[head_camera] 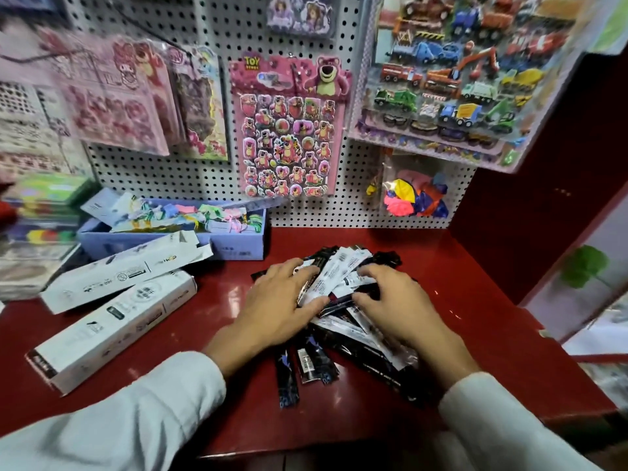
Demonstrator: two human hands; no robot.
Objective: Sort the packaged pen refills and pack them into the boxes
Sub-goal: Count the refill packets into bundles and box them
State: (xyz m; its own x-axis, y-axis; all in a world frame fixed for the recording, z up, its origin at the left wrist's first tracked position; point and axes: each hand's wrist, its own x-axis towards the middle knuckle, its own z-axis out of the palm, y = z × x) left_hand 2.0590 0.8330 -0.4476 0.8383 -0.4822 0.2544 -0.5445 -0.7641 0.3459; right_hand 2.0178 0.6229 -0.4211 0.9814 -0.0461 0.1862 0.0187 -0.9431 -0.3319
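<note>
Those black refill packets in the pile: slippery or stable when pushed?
Probably slippery: the refill packets look glossy and lie loosely overlapped at mixed angles, so a push would likely fan them out. Likely light and slightly bendy, being thin flat sleeves. Both the left hand and right hand rest on the pile.

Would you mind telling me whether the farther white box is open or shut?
Open. The farther white box lies flat with the flaps at its right end splayed outward beside the blue box. Its contents cannot be seen.
</note>
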